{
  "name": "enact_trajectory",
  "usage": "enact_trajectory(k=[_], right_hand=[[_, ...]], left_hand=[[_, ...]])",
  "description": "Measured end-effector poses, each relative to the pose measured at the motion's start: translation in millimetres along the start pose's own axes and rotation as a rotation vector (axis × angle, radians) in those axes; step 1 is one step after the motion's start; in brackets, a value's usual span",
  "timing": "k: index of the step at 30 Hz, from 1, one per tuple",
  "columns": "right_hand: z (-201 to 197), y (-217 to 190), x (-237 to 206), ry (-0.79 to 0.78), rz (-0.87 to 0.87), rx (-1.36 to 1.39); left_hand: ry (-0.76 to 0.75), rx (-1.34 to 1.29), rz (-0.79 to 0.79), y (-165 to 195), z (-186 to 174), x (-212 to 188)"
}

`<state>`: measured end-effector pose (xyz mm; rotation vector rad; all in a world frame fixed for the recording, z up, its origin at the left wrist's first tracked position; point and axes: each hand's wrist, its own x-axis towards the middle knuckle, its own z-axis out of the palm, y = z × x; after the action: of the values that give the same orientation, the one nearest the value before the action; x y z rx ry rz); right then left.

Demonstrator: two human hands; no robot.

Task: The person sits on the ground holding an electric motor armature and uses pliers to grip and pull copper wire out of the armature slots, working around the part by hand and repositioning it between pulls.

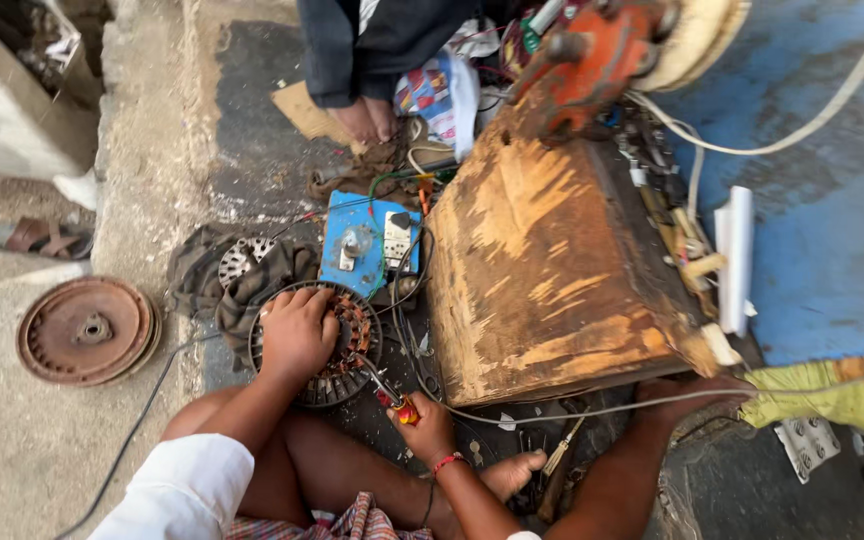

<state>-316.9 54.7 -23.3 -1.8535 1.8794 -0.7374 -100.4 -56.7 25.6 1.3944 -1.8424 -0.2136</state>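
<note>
Head view shows the left hand (297, 335) with its fingers (314, 300) curled over the top of the round fan stator (337, 345), grasping it against the floor, while the right hand (427, 430) is clenched around a red-and-yellow-handled screwdriver (392, 395). From the right fingers the screwdriver's long axis runs up and leftward, its tip meeting the stator's lower right rim, so the stator lies just up-left of them. Beyond the stator sit a blue switch board (367, 245) and, to its right, a worn wooden box (552, 260).

head view, steeply downward, close over floor (42, 440)
</note>
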Motion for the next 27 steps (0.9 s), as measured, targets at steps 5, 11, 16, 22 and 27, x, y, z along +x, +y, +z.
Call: enact_trajectory(k=[5,11,16,22,27], right_hand=[[22.5,10.9,9.8,0.073,-0.030,-0.013],[21.4,2.8,9.9,0.079,-0.093,-0.034],[6.6,3.6,-9.2,-0.027,0.047,-0.039],[-26.2,-5.1,-20.3,-0.180,0.216,-0.295],[-69.6,-45.6,4.4,-0.399,0.274,-0.585]], left_hand=[[-0.033,-0.092,-0.005,-5.7,5.1,2.1],[0.021,-0.045,0.039,-1.1,-0.8,2.4],[-0.004,-0.009,-0.022,2.1,-9.2,-1.6],[0.019,0.026,-0.032,2.2,-15.0,-4.1],[0.007,-0.027,-0.037,-7.7,-17.1,-4.9]])
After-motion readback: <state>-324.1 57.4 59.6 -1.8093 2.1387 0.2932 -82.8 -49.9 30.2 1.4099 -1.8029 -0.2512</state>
